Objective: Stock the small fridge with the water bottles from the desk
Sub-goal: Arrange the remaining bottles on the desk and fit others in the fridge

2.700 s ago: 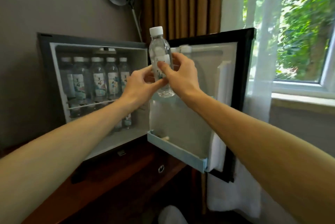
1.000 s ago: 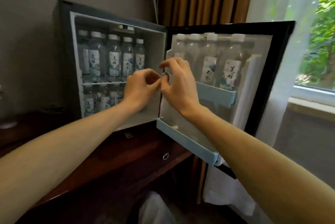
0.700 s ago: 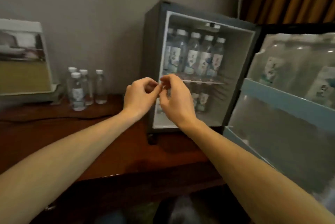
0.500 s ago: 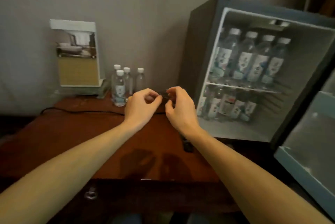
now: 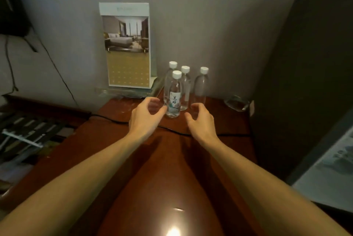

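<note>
The front bottle (image 5: 174,96) stands on the tabletop (image 5: 172,169), three more bottles (image 5: 200,87) just behind it. The left grip (image 5: 146,116) and right grip (image 5: 200,119) flank it, both released, fingers curved, holding nothing. Smooth plastic, likely full: some heft, slick, slightly squashy, so wrap the labelled middle.

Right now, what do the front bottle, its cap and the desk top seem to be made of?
Front bottle: most likely thin clear plastic, since the bottles behind show through its wall; its label looks like paper or film.
Cap: opaque white, matte, probably plastic.
Desk top: reddish-brown wood or veneer under a glossy varnish; a bright light glare reflects in it.
</note>
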`<state>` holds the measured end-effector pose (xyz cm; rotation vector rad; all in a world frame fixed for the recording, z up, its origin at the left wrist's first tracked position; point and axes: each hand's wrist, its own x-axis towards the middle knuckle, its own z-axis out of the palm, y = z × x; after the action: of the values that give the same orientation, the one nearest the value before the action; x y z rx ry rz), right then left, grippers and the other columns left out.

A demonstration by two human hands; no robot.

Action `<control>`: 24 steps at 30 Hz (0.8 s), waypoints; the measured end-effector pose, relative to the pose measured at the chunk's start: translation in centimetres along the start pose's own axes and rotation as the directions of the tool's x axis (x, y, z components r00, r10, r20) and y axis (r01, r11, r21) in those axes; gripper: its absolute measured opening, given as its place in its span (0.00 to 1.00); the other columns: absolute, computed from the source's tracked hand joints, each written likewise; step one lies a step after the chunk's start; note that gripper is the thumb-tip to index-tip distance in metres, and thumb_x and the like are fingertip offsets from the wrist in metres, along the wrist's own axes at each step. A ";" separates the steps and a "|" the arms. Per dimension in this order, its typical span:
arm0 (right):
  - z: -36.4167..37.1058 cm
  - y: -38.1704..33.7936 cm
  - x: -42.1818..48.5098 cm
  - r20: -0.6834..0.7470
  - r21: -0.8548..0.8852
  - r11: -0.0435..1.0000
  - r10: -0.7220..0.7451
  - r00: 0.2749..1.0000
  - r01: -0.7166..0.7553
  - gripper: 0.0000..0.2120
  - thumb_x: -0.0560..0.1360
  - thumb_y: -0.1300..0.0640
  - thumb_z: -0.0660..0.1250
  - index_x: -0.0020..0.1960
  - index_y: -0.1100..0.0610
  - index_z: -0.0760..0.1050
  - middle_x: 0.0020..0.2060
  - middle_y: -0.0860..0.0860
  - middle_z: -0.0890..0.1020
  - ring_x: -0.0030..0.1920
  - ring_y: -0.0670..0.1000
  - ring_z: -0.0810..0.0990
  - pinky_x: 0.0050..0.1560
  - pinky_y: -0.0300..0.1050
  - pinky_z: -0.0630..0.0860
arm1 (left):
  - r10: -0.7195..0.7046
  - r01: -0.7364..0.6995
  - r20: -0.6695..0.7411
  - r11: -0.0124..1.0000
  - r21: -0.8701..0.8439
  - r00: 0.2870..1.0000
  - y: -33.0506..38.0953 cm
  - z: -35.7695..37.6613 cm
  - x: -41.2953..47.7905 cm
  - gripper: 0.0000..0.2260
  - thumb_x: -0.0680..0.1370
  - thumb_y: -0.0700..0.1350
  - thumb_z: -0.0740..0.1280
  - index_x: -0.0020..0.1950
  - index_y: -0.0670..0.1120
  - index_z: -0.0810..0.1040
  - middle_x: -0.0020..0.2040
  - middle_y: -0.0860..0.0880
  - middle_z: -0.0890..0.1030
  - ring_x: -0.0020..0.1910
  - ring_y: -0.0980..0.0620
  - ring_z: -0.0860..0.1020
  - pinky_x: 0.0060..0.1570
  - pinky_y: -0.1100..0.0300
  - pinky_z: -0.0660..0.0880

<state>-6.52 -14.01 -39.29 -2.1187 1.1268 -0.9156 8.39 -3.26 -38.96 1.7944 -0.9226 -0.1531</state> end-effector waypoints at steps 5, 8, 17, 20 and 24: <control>4.2 0.8 4.3 0.040 0.095 0.996 0.001 0.999 -0.005 0.24 0.79 0.51 0.71 0.73 0.56 0.71 0.66 0.52 0.80 0.67 0.52 0.78 0.66 0.46 0.74 | -0.033 0.039 0.170 0.999 -0.030 0.985 -3.1 2.0 4.5 0.22 0.76 0.60 0.74 0.68 0.54 0.79 0.58 0.56 0.82 0.59 0.56 0.81 0.59 0.46 0.82; 5.6 1.3 5.6 0.036 0.150 0.989 -0.013 0.999 0.008 0.26 0.79 0.51 0.72 0.74 0.56 0.70 0.66 0.52 0.81 0.65 0.51 0.79 0.66 0.50 0.77 | -0.061 0.089 0.251 0.991 -0.100 0.966 -4.1 3.3 6.2 0.23 0.77 0.61 0.73 0.70 0.57 0.76 0.59 0.60 0.79 0.63 0.55 0.79 0.56 0.44 0.83; 6.5 2.1 5.5 0.029 0.209 0.978 -0.028 0.999 0.021 0.23 0.80 0.51 0.70 0.74 0.51 0.71 0.65 0.48 0.81 0.63 0.47 0.79 0.65 0.52 0.79 | -0.001 0.039 0.220 0.986 -0.165 0.976 -4.4 5.5 7.6 0.23 0.75 0.60 0.75 0.68 0.59 0.78 0.55 0.56 0.86 0.55 0.56 0.84 0.41 0.48 0.85; 5.7 1.4 4.6 0.012 0.213 0.977 -0.025 1.000 0.022 0.22 0.80 0.51 0.70 0.72 0.50 0.72 0.63 0.47 0.82 0.60 0.46 0.81 0.62 0.54 0.80 | 0.002 0.025 0.199 0.991 -0.135 0.980 -3.8 5.2 6.9 0.26 0.69 0.68 0.72 0.65 0.62 0.79 0.52 0.60 0.87 0.53 0.59 0.85 0.56 0.44 0.82; 3.0 -0.1 2.7 -0.007 0.195 0.980 -0.050 0.999 0.050 0.24 0.80 0.48 0.69 0.74 0.49 0.72 0.64 0.47 0.81 0.60 0.44 0.81 0.62 0.51 0.81 | 0.049 -0.020 0.177 0.987 -0.159 0.983 -1.6 4.2 4.6 0.16 0.76 0.62 0.73 0.62 0.64 0.79 0.52 0.61 0.87 0.54 0.62 0.84 0.56 0.44 0.82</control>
<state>-3.06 -15.76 -40.19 -1.9939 0.9471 -1.0090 10.27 -9.21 -40.70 1.6370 -1.0399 -0.3611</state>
